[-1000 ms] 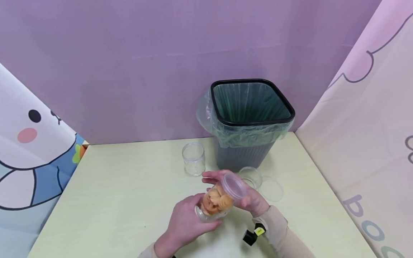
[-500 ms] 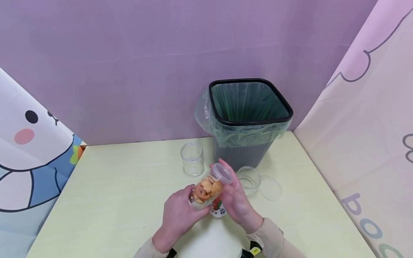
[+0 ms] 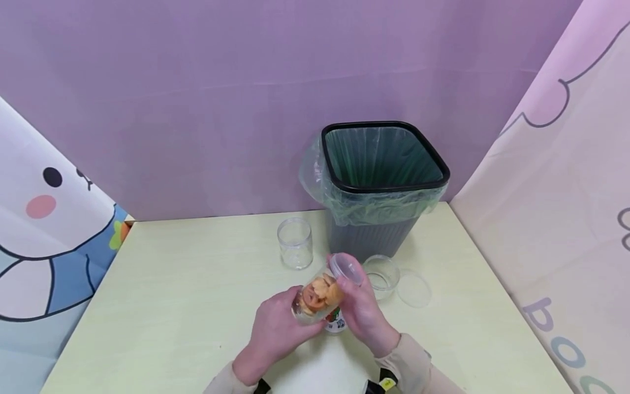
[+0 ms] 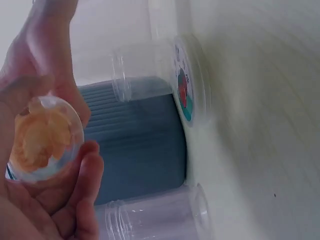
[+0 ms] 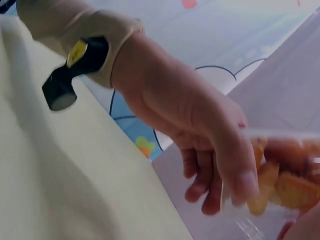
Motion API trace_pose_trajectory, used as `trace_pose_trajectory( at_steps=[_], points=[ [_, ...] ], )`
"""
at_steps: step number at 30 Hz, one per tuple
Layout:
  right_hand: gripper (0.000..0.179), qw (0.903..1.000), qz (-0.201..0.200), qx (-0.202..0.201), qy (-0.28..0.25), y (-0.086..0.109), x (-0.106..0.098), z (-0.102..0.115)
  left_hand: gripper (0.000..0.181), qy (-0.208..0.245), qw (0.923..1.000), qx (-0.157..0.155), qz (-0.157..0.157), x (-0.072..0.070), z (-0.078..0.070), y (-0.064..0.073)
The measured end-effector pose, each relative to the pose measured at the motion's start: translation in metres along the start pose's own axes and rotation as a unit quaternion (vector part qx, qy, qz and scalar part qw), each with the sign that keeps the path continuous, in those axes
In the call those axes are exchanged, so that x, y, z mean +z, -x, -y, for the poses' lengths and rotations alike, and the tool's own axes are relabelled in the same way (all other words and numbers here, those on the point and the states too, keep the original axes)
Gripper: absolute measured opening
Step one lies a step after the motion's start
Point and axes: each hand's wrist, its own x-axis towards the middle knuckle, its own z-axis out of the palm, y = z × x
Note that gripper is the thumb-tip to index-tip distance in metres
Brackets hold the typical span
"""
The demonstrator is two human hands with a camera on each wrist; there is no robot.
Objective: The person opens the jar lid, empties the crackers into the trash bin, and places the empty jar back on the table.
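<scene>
A clear plastic jar of golden cookies [image 3: 320, 295] is held tilted above the table, its top leaning to the upper right. My left hand [image 3: 278, 328] grips the jar low on its body; its rounded bottom faces the left wrist view. My right hand [image 3: 364, 312] has fingers and thumb around the translucent lid [image 3: 346, 268] at the top. In the right wrist view the thumb presses beside the cookies [image 5: 292, 190]. Below the jar lies a round white lid with a colourful printed label [image 4: 186, 82], partly hidden in the head view.
An empty clear jar [image 3: 295, 246] stands behind my left hand. Another clear container [image 3: 383, 273] and a thin clear disc [image 3: 414, 288] lie to the right. A grey bin [image 3: 369, 235] with a green liner stands at the back, against the purple backdrop [image 3: 221, 109].
The jar has shifted slightly left and nearer my body. My right hand has moved from behind the jar to grip its lid, and the printed lid on the table has come into view.
</scene>
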Motion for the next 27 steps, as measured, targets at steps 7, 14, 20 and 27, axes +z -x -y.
trace_pose_trajectory(
  at_steps=[7, 14, 20, 27],
  points=[
    [0.046, 0.9838, 0.179, -0.005, 0.004, -0.011, -0.017, 0.005, 0.047, 0.163, 0.9764, -0.046, 0.134, -0.013, 0.002, -0.002],
    [0.057, 0.9532, 0.302, 0.011, -0.018, -0.02, -0.028, 0.009, 0.045, 0.216, 0.9557, -0.036, 0.197, -0.015, 0.004, -0.002],
    [0.068, 0.9568, 0.291, 0.008, -0.002, -0.021, -0.03, 0.009, 0.048, 0.17, 0.9718, -0.053, 0.154, -0.015, 0.0, -0.001],
    [0.056, 0.9843, 0.175, 0.024, -0.01, -0.012, -0.027, 0.005, 0.058, 0.127, 0.9841, -0.091, 0.085, -0.012, -0.002, 0.0]
  ],
)
